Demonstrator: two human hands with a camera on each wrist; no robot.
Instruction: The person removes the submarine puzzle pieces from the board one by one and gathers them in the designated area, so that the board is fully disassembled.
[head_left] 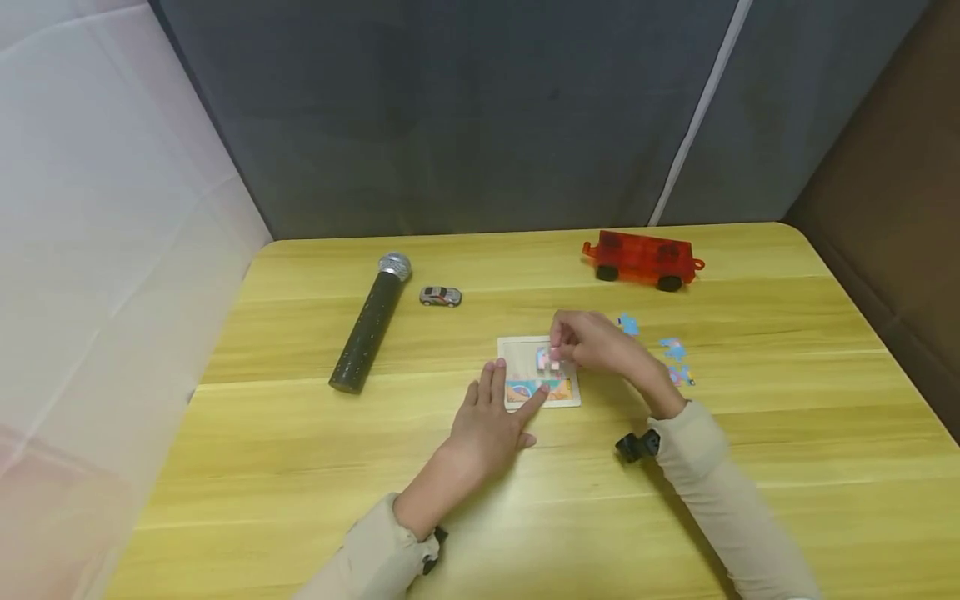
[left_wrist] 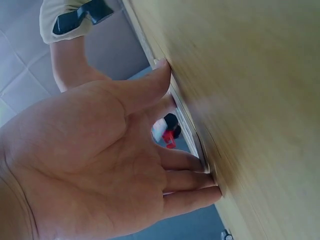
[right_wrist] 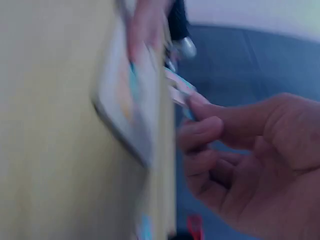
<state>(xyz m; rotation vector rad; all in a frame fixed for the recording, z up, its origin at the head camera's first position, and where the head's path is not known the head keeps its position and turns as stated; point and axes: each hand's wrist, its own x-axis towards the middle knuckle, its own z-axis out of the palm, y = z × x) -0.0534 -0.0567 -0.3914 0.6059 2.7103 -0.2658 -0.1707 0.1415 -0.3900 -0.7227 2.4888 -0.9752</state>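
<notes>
My right hand (head_left: pixel 592 340) pinches a small puzzle piece (head_left: pixel 546 360) between thumb and finger, just above the puzzle tray (head_left: pixel 519 344). In the right wrist view the piece (right_wrist: pixel 179 86) tilts at the fingertips, apart from the tray, and the picture is blurred. A strip of orange and teal picture fills the tray's near side, while bare board shows on the far side. My left hand (head_left: pixel 489 425) rests on the tray's left and near edges with its fingers straight. Seen in the left wrist view, the left hand (left_wrist: pixel 115 160) has its fingertips at the tray's edge.
Several loose blue puzzle pieces (head_left: pixel 673 349) lie right of the tray. Behind them stands a red see-through toy wagon (head_left: pixel 645 260). A black microphone (head_left: pixel 369 325) and a small toy car (head_left: pixel 440 297) lie to the left. A dark partition (head_left: pixel 450 117) rises behind the table.
</notes>
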